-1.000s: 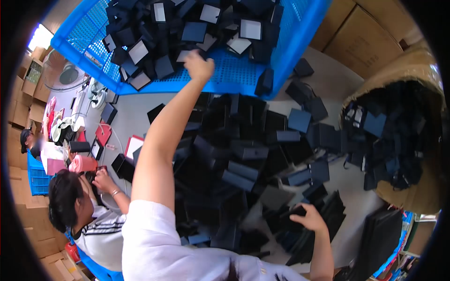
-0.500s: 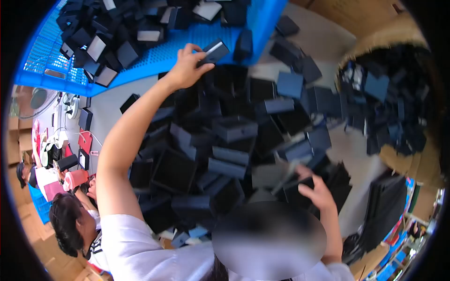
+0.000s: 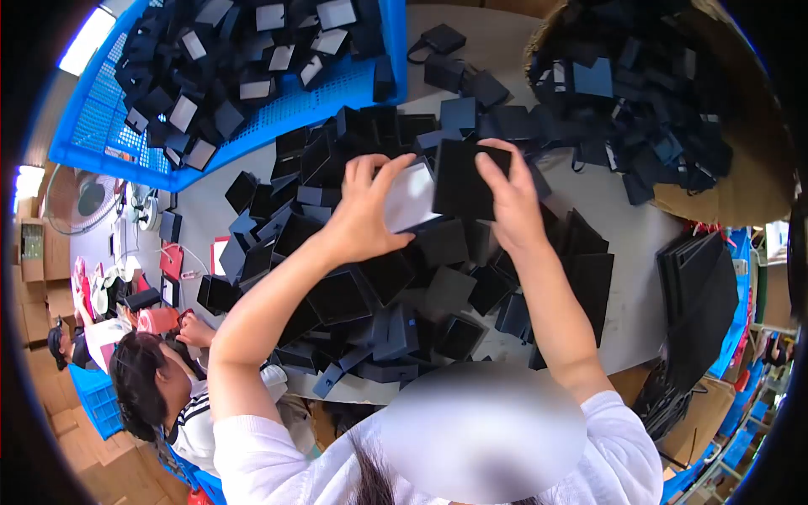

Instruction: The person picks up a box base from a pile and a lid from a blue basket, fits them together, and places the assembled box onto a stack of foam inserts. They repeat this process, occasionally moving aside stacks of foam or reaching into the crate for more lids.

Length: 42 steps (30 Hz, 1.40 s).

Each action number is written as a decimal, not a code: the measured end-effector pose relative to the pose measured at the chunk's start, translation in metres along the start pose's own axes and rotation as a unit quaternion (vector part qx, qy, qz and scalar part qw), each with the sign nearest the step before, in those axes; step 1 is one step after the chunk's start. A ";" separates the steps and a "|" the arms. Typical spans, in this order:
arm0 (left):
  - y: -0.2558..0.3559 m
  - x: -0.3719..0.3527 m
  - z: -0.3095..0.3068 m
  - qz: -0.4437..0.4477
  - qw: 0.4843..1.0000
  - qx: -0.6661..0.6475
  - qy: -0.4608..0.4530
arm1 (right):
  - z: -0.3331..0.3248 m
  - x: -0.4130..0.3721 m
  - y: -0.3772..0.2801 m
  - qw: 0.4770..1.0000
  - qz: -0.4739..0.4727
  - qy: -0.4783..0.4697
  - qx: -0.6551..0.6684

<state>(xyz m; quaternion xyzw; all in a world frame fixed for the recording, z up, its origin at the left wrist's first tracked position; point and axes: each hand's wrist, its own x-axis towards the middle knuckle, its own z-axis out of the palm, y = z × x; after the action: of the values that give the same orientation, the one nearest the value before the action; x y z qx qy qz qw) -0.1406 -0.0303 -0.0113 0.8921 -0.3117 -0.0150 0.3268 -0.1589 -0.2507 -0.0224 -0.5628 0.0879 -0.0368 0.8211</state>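
My left hand [image 3: 364,206] is closed round a small box with a white face [image 3: 411,198], its thumb along the lower edge. Right beside that, my right hand [image 3: 515,200] grips a black box part [image 3: 461,181], with the thumb on its face and the fingers over the top edge. The two pieces are side by side, their edges overlapping in this view. Beneath both hands spreads a loose heap of black box parts [image 3: 396,332], many with their hollow sides showing.
A blue plastic crate [image 3: 278,126] of dark and white-faced boxes stands at upper left. At upper right a large carton [image 3: 715,198] holds more dark boxes. Stacked black sheets [image 3: 694,295] lie at right. A co-worker [image 3: 147,379] sits at left, near a fan [image 3: 88,198].
My left hand has come back from the crate to the middle with a white-faced box. My right hand has risen from the lower right, bringing a black box part beside it.
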 end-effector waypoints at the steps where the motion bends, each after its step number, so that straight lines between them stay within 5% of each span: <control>1: 0.010 0.000 0.001 -0.008 0.998 -0.058 0.001 | 0.006 -0.001 -0.001 1.000 0.002 -0.013 -0.006; 4: 0.028 0.004 0.006 0.046 0.993 -0.107 0.034 | 0.007 -0.003 0.010 0.995 0.013 -0.068 -0.066; 6: 0.041 0.008 0.009 0.087 0.992 -0.088 0.032 | 0.004 -0.001 0.025 0.946 -0.160 -0.109 -0.260; 10: 0.053 0.010 0.020 0.117 0.988 -0.073 0.074 | 0.011 -0.012 0.015 0.879 -0.253 -0.034 -0.404; 11: 0.058 0.008 0.019 0.114 0.989 -0.061 0.072 | 0.011 -0.015 0.009 0.949 -0.173 -0.028 -0.263; 15: 0.059 0.006 0.019 0.118 0.986 -0.082 0.090 | 0.009 -0.025 0.004 0.946 -0.099 0.009 -0.308; 16: 0.063 0.003 0.017 0.103 0.984 -0.105 0.097 | 0.011 -0.027 0.003 0.936 -0.079 0.007 -0.343; 18: 0.072 -0.003 0.020 -0.107 0.897 -0.420 0.087 | 0.012 -0.029 0.014 0.932 -0.084 0.003 -0.354; 20: 0.048 -0.001 0.032 -0.186 0.891 -0.367 0.190 | 0.022 -0.034 0.027 0.947 -0.134 -0.026 -0.289; 21: 0.037 -0.001 0.024 -0.170 0.919 -0.318 0.158 | 0.025 -0.040 0.034 0.955 -0.186 -0.044 -0.226; 22: 0.028 -0.005 0.012 -0.153 0.943 -0.269 0.122 | 0.015 -0.047 0.014 0.976 -0.026 -0.137 -0.169; 24: 0.020 -0.016 -0.021 -0.202 0.933 -0.272 0.124 | -0.018 -0.043 0.017 0.978 -0.088 -0.077 -0.174; 25: 0.009 -0.023 -0.039 -0.201 0.943 -0.256 0.065 | -0.039 -0.037 0.017 0.951 -0.092 -0.007 -0.295; 26: -0.003 -0.027 -0.061 -0.158 0.960 -0.222 -0.061 | -0.068 -0.025 0.040 0.916 -0.099 0.008 -0.390; 28: -0.023 -0.031 -0.085 -0.178 0.910 -0.346 -0.145 | -0.097 -0.017 0.070 0.881 -0.004 -0.043 -0.471; 29: -0.062 -0.023 -0.090 -0.147 0.945 -0.266 -0.124 | -0.101 -0.017 0.077 0.857 0.011 -0.090 -0.507; 31: -0.133 0.012 -0.097 -0.265 0.950 -0.166 0.018 | -0.095 -0.011 0.096 0.803 -0.083 -0.119 -0.577; 33: -0.209 0.045 -0.086 -0.370 0.893 -0.209 0.149 | -0.078 -0.013 0.095 0.810 -0.069 -0.105 -0.573; 36: -0.308 0.099 -0.059 -0.462 0.845 -0.176 0.206 | -0.072 -0.024 0.108 0.841 -0.100 -0.124 -0.517; 42: -0.423 0.198 -0.008 -0.567 0.784 -0.040 0.252 | -0.069 -0.044 0.126 0.805 -0.131 -0.120 -0.566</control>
<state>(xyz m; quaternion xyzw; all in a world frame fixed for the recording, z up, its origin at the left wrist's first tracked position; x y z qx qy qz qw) 0.2514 0.1128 -0.2210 0.8663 0.3441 0.0152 0.3618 -0.2199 -0.2614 -0.1589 -0.9336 -0.0807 -0.0200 0.3486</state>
